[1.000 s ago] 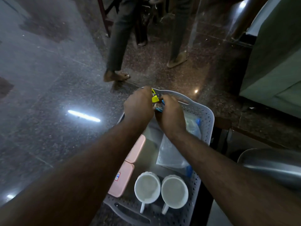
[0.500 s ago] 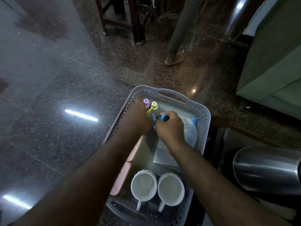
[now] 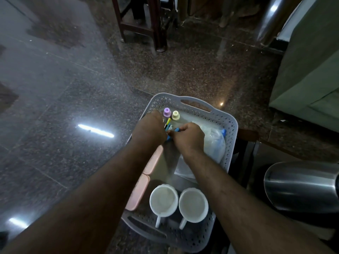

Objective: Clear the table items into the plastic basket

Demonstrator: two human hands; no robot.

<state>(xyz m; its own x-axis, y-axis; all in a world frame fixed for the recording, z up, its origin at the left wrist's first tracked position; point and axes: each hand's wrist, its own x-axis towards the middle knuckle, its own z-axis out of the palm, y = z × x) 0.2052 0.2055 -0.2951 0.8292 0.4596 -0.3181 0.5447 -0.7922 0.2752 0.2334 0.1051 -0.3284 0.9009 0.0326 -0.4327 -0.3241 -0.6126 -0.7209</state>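
Now the grey perforated plastic basket (image 3: pixel 231 125) is nearly packed: two white mugs (image 3: pixel 163 200) at the near end, pink lidded boxes (image 3: pixel 139 191) along the left wall. Left hand (image 3: pixel 149 130) and right hand (image 3: pixel 188 137) have fingers closed on small blue and yellow items (image 3: pixel 169 127), probably tucking them into the last far-corner gap beside two little bottles (image 3: pixel 167 112).

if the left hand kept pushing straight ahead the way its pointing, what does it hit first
Most likely the purple-capped bottle standing just beyond the left hand, beside the cream-capped bottle; behind them is the plastic basket far wall. Depth is hard to judge, so the hand may pass slightly left of it.
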